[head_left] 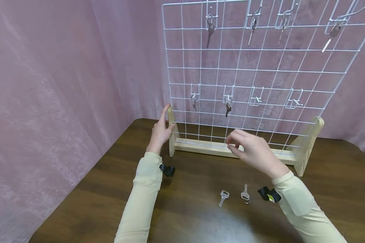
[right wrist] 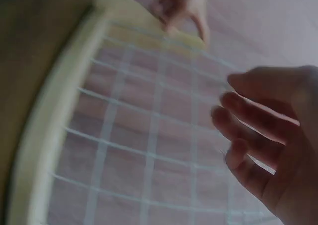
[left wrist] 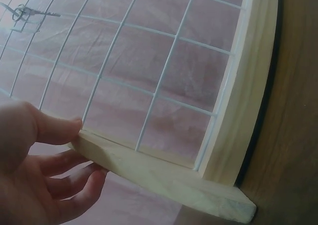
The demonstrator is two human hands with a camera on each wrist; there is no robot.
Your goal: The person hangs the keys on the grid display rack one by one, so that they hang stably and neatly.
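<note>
My left hand (head_left: 160, 133) grips the upper end of the wooden left side support (left wrist: 164, 180) of a white wire grid rack (head_left: 258, 70). The thumb lies on one face and the fingers on the other. In front of the rack's lower middle, my right hand (head_left: 252, 148) hovers with fingers loosely curled, nothing between them in the right wrist view. Two keys lie on the table below it: a silver key (head_left: 223, 197) and another key with a ring (head_left: 245, 194). On the lower row hang a small key (head_left: 194, 103) and a dark-headed key (head_left: 228, 109).
Several keys, such as the leftmost key (head_left: 211, 31), hang along the upper hooks. Two lower hooks on the right, a white hook (head_left: 256, 100) and an end hook (head_left: 294, 103), hold no key. The wooden right support (head_left: 310, 146) stands on the brown table (head_left: 194, 216); pink curtain surrounds it.
</note>
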